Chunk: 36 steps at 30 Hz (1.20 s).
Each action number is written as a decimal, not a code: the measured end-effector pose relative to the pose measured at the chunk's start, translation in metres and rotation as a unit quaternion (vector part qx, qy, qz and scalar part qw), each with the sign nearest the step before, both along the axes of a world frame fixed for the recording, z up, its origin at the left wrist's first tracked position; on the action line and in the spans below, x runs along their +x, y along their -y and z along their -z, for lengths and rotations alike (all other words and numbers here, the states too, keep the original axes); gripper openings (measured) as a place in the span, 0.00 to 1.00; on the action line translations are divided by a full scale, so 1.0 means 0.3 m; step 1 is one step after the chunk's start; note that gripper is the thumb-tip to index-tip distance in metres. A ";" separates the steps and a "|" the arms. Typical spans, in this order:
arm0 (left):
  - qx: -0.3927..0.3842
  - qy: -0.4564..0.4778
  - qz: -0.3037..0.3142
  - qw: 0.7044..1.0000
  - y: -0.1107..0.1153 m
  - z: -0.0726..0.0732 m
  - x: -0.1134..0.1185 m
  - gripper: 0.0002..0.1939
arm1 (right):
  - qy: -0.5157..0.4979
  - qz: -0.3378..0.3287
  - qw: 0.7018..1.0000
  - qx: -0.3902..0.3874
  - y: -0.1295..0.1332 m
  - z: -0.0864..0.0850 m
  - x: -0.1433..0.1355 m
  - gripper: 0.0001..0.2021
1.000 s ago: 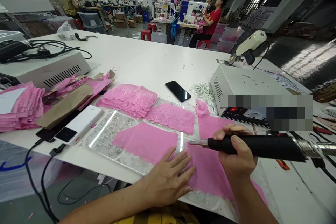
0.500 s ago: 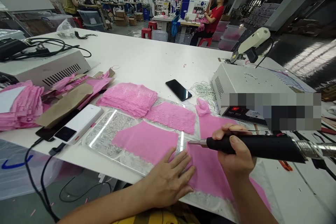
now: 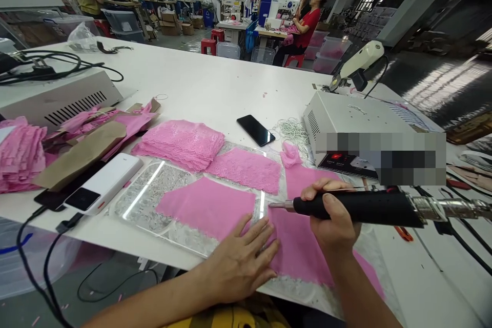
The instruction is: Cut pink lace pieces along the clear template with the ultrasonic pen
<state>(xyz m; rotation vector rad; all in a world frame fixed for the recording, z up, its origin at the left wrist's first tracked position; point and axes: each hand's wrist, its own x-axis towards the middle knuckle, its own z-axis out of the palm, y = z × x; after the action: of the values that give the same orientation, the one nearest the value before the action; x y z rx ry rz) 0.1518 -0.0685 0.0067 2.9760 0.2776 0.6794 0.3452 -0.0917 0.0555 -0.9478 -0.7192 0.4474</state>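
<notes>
My left hand (image 3: 240, 264) lies flat, fingers spread, over the inner edges of two pink cloth pieces. One plain pink piece (image 3: 209, 207) is to its left; the larger pink cloth (image 3: 295, 248) extends to its right. In my right hand (image 3: 335, 230) is a black handpiece (image 3: 372, 207) with a cable at its rear. Its slim metal tip points left, at the upper left corner of the larger cloth; whether it touches cannot be told. Beneath the cloth is a clear, speckled board (image 3: 149, 200). A pink lace piece (image 3: 246, 169) lies behind, beside a lace stack (image 3: 180, 143).
A black phone (image 3: 255, 129) lies behind the board, near tangled pale cord (image 3: 294, 133). At right stands a grey machine box (image 3: 346, 113). To the left are a white power bank (image 3: 105, 184) with cables, brown paper (image 3: 84, 156) and pink cloth bundles (image 3: 23, 154). Other people sit farther back.
The whole view has shifted slightly, so things sit further left in the picture. Both hands and the handpiece keep nearly the same place over the cloth.
</notes>
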 end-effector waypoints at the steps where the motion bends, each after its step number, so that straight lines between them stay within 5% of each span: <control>1: 0.000 0.001 -0.001 1.000 0.000 0.001 0.001 0.22 | 0.002 0.001 1.000 -0.001 -0.001 -0.001 -0.002 0.05; 28: -0.033 0.016 0.066 0.997 0.003 -0.008 -0.058 0.19 | 0.007 -0.054 0.998 -0.008 0.065 -0.020 0.002 0.05; 36: -0.038 0.021 0.082 0.996 0.002 -0.018 -0.066 0.17 | -0.020 -0.138 0.990 -0.009 0.107 -0.016 0.016 0.06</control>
<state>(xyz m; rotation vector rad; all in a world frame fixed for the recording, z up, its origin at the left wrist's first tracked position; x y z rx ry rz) 0.1321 -0.0693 0.0121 2.8674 0.0541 0.6953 0.3500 -0.1238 0.0603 -0.8571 -0.8147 0.7142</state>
